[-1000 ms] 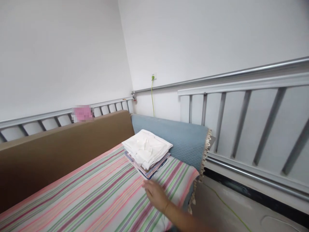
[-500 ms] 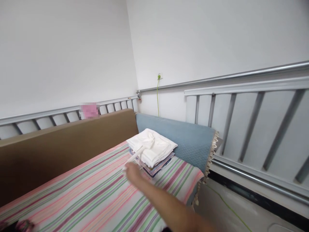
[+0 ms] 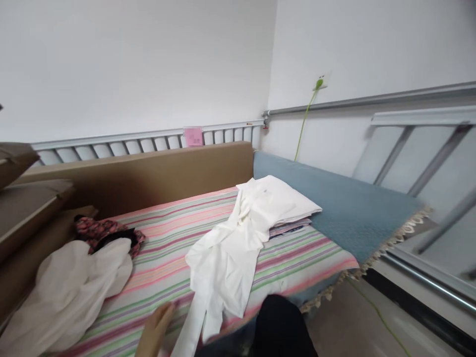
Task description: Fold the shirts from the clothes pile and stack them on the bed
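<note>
My left hand (image 3: 159, 320) is at the bottom, low over the striped bed cover, blurred and seen edge-on. Its fingers look loosely extended, and nothing shows in them. Just right of it, apart from the hand, a white garment (image 3: 226, 258) trails in a rumpled strip from the pile down past the bottom edge. The upper part of this garment lies on a stack of folded clothes (image 3: 292, 227), white on top with patterned cloth beneath. My right hand is out of view.
On the left lie a loose white cloth (image 3: 70, 292), a red-and-black patterned garment (image 3: 107, 233) and brown cushions (image 3: 29, 203). A brown backrest (image 3: 167, 171) and a blue side bolster (image 3: 327, 198) border the striped cover (image 3: 163, 248). A dark-clothed knee (image 3: 280, 327) is in front.
The view has swung left. The white garment, bunched flat on the folded pile before, is now pulled out toward me. The right arm has left view and my left hand has come in.
</note>
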The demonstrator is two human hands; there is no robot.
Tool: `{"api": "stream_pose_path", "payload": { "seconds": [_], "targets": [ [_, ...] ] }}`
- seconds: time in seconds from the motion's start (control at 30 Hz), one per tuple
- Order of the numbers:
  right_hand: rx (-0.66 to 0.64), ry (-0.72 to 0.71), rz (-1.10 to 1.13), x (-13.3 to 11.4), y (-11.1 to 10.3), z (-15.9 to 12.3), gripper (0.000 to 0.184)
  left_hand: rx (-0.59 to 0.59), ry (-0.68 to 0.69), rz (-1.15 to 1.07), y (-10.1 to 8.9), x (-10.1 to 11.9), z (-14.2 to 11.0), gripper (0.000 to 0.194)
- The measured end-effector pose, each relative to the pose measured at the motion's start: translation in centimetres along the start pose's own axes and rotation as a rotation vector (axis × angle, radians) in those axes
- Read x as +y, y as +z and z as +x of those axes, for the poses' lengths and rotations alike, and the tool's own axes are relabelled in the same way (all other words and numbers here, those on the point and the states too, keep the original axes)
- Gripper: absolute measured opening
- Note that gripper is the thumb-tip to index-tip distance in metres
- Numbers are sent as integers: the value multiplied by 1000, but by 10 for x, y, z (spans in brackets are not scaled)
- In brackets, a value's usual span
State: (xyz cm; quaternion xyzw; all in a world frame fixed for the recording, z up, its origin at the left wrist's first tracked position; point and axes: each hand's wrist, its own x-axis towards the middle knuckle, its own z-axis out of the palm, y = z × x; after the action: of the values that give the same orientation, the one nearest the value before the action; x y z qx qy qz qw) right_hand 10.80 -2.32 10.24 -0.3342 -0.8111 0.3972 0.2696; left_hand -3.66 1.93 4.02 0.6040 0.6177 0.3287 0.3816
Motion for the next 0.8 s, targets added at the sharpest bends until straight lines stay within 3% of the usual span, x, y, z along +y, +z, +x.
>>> {"api": "stream_pose_path", "payload": {
  "seconds": [0.13,0.2,0.3,0.43,0.53,0.6,0.8],
  "targets": [
    [41,66,54,26,-32,-37,22,25,124,213,32,20,-2,56],
    [208,242,-7,50,-61,-61,23,-11,170,283,45,29,-8,53],
    [570,608,-276,96,-116,-100,31,-36,120,359,56,45,-10,58],
    [684,846,-646,151,-168,-141,43,-45,11,478,70,72,5,78],
    [695,975,-825,177,-174,-152,50,-40,-44,568,84,89,23,88],
    [693,981,-912,188,-171,-150,49,-55,-73,617,94,95,33,86],
    [647,902,-1021,207,-169,-143,50,-199,-107,616,109,106,43,47]
  ]
}}
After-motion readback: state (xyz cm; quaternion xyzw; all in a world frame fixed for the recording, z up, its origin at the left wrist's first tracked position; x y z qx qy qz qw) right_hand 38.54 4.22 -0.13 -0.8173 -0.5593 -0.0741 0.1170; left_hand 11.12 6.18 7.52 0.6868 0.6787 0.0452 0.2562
